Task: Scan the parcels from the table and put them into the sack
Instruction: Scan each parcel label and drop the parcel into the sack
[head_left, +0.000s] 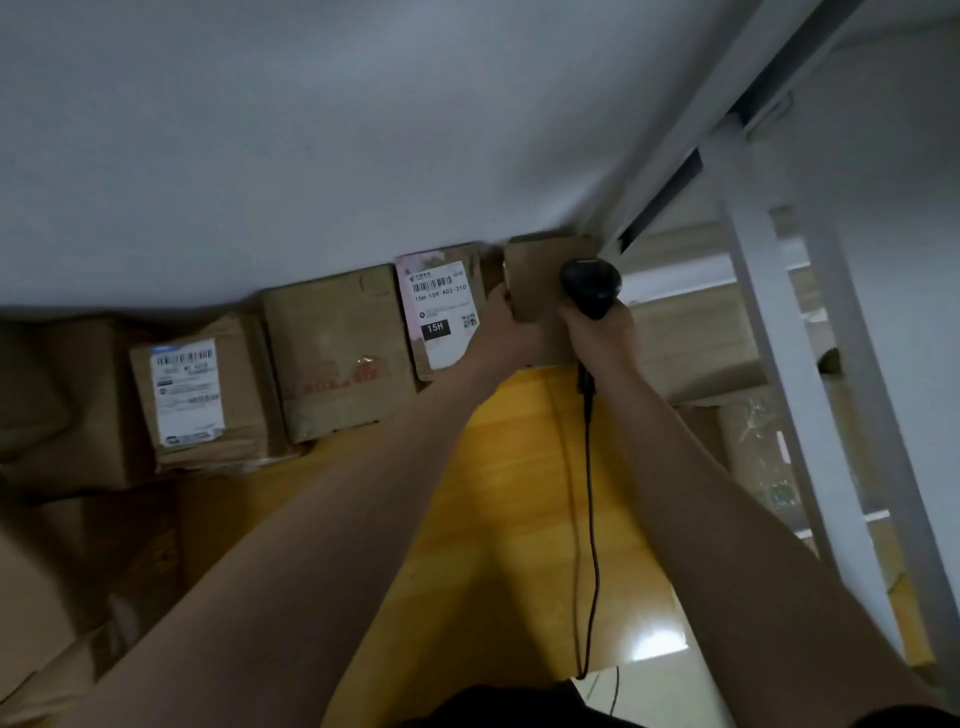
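Cardboard parcels line the far edge of a yellow wooden table (519, 493) against a white wall. My left hand (506, 332) grips the left edge of a plain brown parcel (540, 270) at the far right of the row. My right hand (605, 332) holds a black handheld scanner (592, 286) over that parcel, its black cable (589, 519) trailing down the table. Beside the held parcel stands a parcel with a white label marked 15H (441, 312). No sack is in view.
A large plain box (337, 353) and a labelled box (197, 395) stand further left, with darker boxes (62, 405) beyond. A white metal frame (779, 312) rises at the right, with more cartons (691, 338) behind it.
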